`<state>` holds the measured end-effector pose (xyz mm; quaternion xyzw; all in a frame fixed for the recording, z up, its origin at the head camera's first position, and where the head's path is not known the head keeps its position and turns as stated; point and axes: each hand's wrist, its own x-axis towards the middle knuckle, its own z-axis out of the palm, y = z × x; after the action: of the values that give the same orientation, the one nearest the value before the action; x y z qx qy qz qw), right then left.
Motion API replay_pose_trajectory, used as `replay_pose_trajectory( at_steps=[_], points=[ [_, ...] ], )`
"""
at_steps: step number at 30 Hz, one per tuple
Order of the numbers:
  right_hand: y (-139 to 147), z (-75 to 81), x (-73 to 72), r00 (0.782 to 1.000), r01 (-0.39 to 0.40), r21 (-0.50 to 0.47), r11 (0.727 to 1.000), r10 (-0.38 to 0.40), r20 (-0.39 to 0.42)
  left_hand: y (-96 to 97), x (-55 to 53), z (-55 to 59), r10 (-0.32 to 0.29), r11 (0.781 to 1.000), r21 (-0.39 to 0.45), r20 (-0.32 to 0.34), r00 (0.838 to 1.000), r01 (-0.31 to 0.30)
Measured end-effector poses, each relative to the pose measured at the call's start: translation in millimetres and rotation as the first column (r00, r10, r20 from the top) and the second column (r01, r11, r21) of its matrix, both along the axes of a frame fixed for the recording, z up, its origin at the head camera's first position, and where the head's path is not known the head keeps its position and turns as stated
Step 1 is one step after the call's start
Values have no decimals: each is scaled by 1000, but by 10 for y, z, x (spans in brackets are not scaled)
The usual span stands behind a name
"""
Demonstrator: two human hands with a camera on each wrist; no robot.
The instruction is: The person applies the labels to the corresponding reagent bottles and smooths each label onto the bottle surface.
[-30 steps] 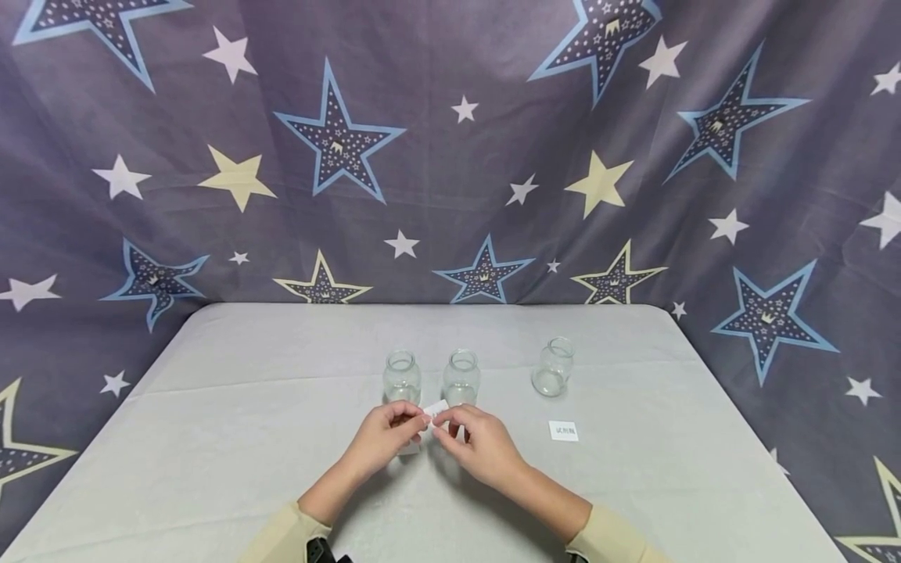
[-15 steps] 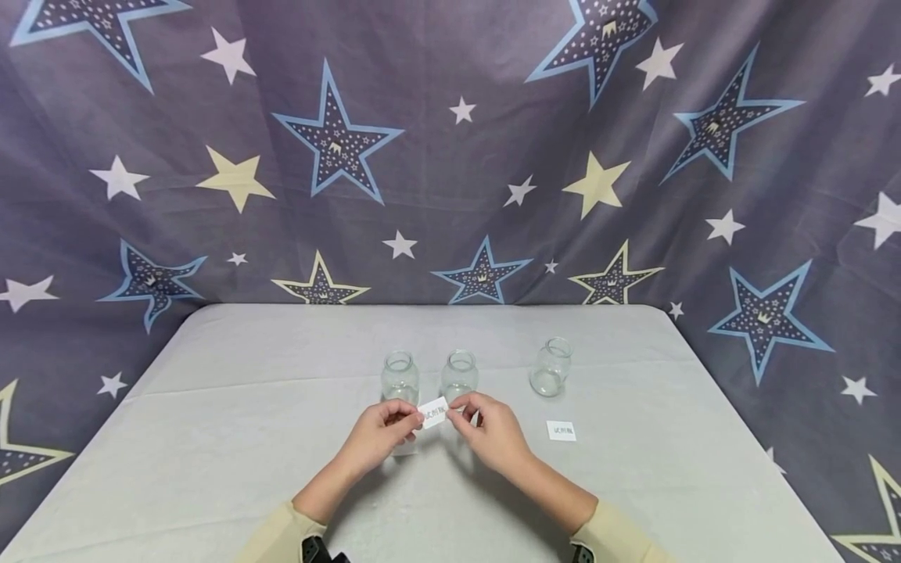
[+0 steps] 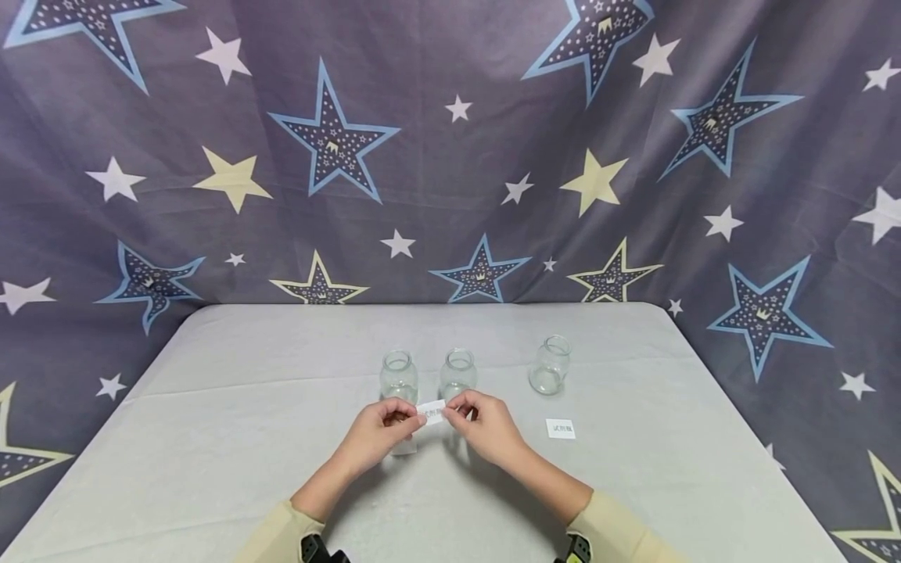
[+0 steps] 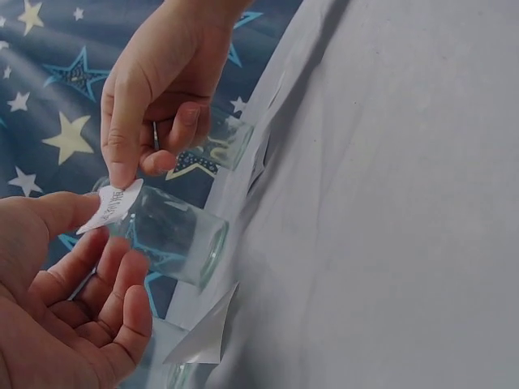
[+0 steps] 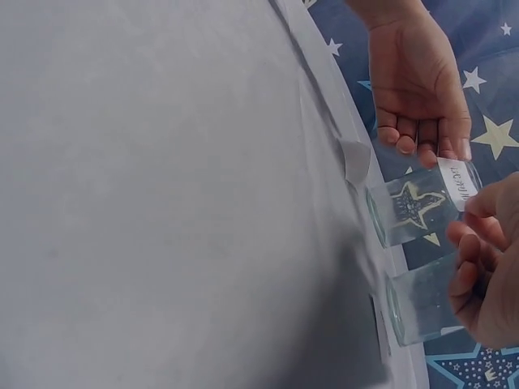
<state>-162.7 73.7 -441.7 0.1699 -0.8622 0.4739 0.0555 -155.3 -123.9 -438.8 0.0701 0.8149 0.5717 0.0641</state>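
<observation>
A small white label (image 3: 432, 411) with printed dark characters is held up between both hands, in front of the jars. My left hand (image 3: 380, 438) pinches its left end between thumb and index finger. The right end is pinched by my right hand (image 3: 490, 432) in the same way. In the left wrist view the label (image 4: 113, 203) looks bent. Just behind the hands stand two clear glass jars, the left jar (image 3: 398, 377) and the middle jar (image 3: 459, 374), their lower parts partly covered. Both jars are uncapped.
To the right stands a third glass jar (image 3: 551, 366), with a second printed label (image 3: 560, 428) lying in front of it. Near my left hand is another white paper piece (image 3: 404, 446); it curls upward in the left wrist view. A pale cloth covers the table (image 3: 211, 446).
The hands first drew apart, bringing the label's printed face into view. Since then the label has tipped and looks flatter, and the right hand has shifted slightly left.
</observation>
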Motion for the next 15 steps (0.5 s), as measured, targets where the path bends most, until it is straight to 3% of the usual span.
replay_pose_trajectory(
  at_steps=[15],
  points=[
    [-157,15,-84,999,-32,18,999,32,-12,-129,-61,-19,73,997,-19,-5,997,-73]
  ],
)
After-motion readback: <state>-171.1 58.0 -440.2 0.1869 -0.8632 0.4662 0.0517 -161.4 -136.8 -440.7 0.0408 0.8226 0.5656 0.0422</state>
